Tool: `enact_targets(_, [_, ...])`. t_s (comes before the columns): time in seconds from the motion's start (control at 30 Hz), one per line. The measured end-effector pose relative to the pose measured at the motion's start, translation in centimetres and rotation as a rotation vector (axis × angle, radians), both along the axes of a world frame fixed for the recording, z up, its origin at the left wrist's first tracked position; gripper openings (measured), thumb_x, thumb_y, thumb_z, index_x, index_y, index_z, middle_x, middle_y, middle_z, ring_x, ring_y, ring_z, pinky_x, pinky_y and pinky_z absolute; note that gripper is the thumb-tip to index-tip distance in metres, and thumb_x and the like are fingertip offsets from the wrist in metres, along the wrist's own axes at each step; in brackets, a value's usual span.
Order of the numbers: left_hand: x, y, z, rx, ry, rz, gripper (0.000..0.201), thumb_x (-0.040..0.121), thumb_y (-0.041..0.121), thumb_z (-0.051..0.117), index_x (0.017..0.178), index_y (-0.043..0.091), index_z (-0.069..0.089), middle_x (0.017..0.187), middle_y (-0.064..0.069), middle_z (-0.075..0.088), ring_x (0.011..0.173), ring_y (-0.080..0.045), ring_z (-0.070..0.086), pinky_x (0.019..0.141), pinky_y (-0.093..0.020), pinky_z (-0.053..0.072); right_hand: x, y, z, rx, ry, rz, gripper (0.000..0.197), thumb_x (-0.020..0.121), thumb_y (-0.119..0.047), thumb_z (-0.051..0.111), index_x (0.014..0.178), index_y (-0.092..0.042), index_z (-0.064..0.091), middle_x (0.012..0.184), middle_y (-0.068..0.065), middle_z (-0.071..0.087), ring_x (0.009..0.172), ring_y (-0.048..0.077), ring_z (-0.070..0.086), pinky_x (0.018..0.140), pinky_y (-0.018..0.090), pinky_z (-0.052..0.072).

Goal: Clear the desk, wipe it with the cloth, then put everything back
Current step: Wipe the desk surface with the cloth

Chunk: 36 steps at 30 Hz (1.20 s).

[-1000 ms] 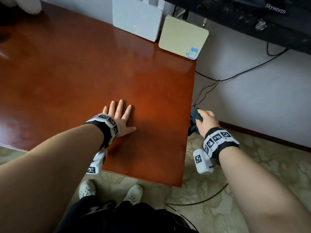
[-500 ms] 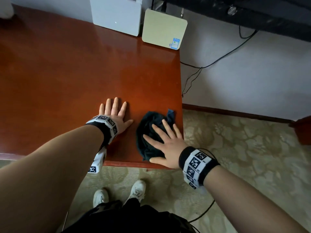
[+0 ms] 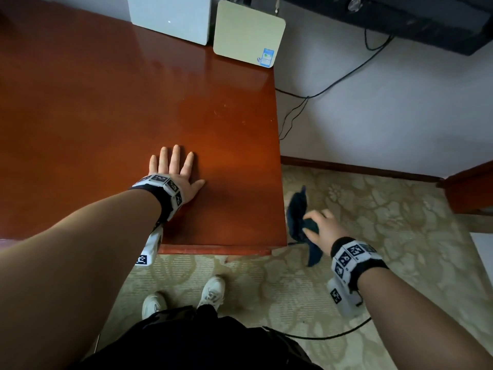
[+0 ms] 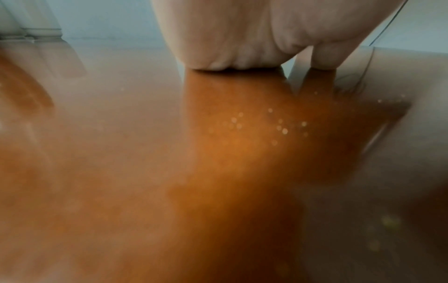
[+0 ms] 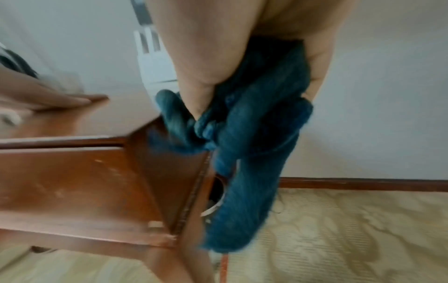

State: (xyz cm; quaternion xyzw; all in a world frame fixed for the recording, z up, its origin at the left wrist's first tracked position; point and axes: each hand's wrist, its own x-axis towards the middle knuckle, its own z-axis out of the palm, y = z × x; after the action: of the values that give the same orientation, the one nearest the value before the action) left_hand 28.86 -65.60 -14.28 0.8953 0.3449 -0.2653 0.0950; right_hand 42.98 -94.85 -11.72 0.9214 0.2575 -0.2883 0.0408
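The red-brown desk fills the left of the head view. My left hand lies flat on it near the front edge, fingers straight and spread; in the left wrist view the palm presses the glossy top. Off the desk's right front corner, my right hand grips a bunched dark blue cloth over the carpet. In the right wrist view the cloth hangs from my curled fingers beside the desk corner.
A white box and a beige flat device lean against the wall at the desk's back right. Black cables hang down the wall beside the desk. A dark TV unit is mounted above. My shoes stand on the patterned carpet.
My right hand swept the cloth across the front right of the desk and off its right edge, now bunching it in the air. The left hand stayed flat in place.
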Motion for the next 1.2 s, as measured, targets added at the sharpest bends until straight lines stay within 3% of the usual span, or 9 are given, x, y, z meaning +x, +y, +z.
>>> enact_targets(0.17, [-0.1, -0.4, 0.1, 0.008, -0.014, 0.012, 0.072, 0.095, 0.061, 0.018, 0.15, 0.027, -0.012, 0.157, -0.003, -0.022, 0.144, -0.028, -0.019, 0.117, -0.044, -0.008, 0.8, -0.1, 1.9, 0.335, -0.134, -0.182, 0.029, 0.092, -0.026, 0.054, 0.12, -0.017, 0.053, 0.126, 0.011, 0.044, 0.105, 0.03, 0.054, 0.088, 0.036, 0.048])
enact_targets(0.33, [-0.1, -0.7, 0.0, 0.014, -0.017, 0.007, 0.07, 0.095, 0.059, 0.017, 0.15, 0.027, -0.012, 0.157, -0.003, -0.022, 0.144, -0.028, -0.019, 0.118, -0.045, -0.008, -2.8, 4.8, 4.0, 0.361, -0.113, 0.227, 0.033, 0.092, -0.038, 0.051, 0.124, -0.03, 0.05, 0.14, -0.004, 0.034, 0.111, 0.025, 0.052, 0.083, 0.034, 0.05])
enact_targets(0.43, [-0.4, -0.6, -0.1, 0.013, -0.027, 0.003, 0.07, 0.095, 0.06, 0.016, 0.15, 0.027, -0.012, 0.157, -0.003, -0.021, 0.145, -0.028, -0.018, 0.118, -0.045, -0.008, -5.7, 7.2, 1.8, 0.203, -0.03, 0.439, 0.042, 0.093, -0.042, 0.048, 0.134, -0.033, 0.043, 0.155, -0.002, 0.015, 0.135, 0.029, 0.03, 0.104, 0.041, 0.035])
enact_targets(0.53, [-0.5, -0.5, 0.0, -0.002, -0.024, -0.003, 0.07, 0.095, 0.06, 0.016, 0.15, 0.027, -0.014, 0.157, -0.003, -0.022, 0.144, -0.028, -0.019, 0.117, -0.045, -0.009, -7.0, 7.0, -0.5, 0.114, -0.023, 0.445, 0.043, 0.094, -0.046, 0.043, 0.135, -0.035, 0.038, 0.157, -0.004, 0.008, 0.143, 0.028, 0.01, 0.111, 0.049, 0.021])
enact_targets(0.7, [-0.4, -0.5, -0.1, -0.012, -0.023, 0.0, 0.071, 0.095, 0.061, 0.016, 0.15, 0.028, -0.015, 0.156, -0.002, -0.024, 0.144, -0.027, -0.021, 0.117, -0.044, -0.009, -4.9, 1.7, -0.3, 0.06, 0.013, 0.52, 0.035, 0.093, -0.031, 0.051, 0.127, -0.028, 0.047, 0.151, 0.0, 0.025, 0.139, 0.029, 0.019, 0.11, 0.043, 0.029])
enact_targets(0.87, [-0.5, -0.5, 0.0, -0.018, -0.014, -0.004, 0.071, 0.095, 0.061, 0.015, 0.15, 0.028, -0.015, 0.156, -0.003, -0.025, 0.144, -0.028, -0.021, 0.117, -0.045, -0.009, -0.8, -2.4, 1.2, 0.146, 0.007, 0.059, 0.031, 0.088, -0.016, 0.058, 0.118, -0.021, 0.053, 0.133, 0.004, 0.04, 0.115, 0.029, 0.05, 0.092, 0.034, 0.046])
enact_targets(1.07, [-0.5, -0.5, 0.4, -0.01, -0.001, -0.02, 0.071, 0.095, 0.061, 0.016, 0.15, 0.028, -0.014, 0.156, -0.003, -0.024, 0.144, -0.027, -0.02, 0.117, -0.044, -0.009, 0.4, 3.6, 4.0, 0.389, -0.134, 0.029, 0.037, 0.087, -0.015, 0.059, 0.123, -0.021, 0.051, 0.136, 0.002, 0.04, 0.112, 0.027, 0.052, 0.089, 0.034, 0.048])
enact_targets(1.13, [-0.8, -0.3, 0.5, -0.011, 0.003, -0.045, 0.071, 0.095, 0.06, 0.019, 0.15, 0.029, -0.013, 0.156, -0.002, -0.024, 0.145, -0.026, -0.019, 0.118, -0.042, -0.008, 0.7, 6.4, 4.9, 0.419, -0.189, 0.105, 0.05, 0.087, -0.021, 0.059, 0.134, -0.028, 0.041, 0.139, 0.002, 0.04, 0.121, 0.027, 0.046, 0.092, 0.034, 0.045])
enact_targets(1.2, [-1.0, 0.2, 0.9, -0.03, 0.017, -0.07, 0.073, 0.095, 0.059, 0.026, 0.15, 0.03, -0.012, 0.156, -0.002, -0.023, 0.145, -0.026, -0.019, 0.119, -0.041, -0.006, 0.6, 9.2, 5.4, 0.476, -0.075, 0.179, 0.07, 0.085, -0.032, 0.063, 0.144, -0.034, 0.024, 0.147, 0.002, 0.032, 0.132, 0.024, 0.037, 0.099, 0.037, 0.042])
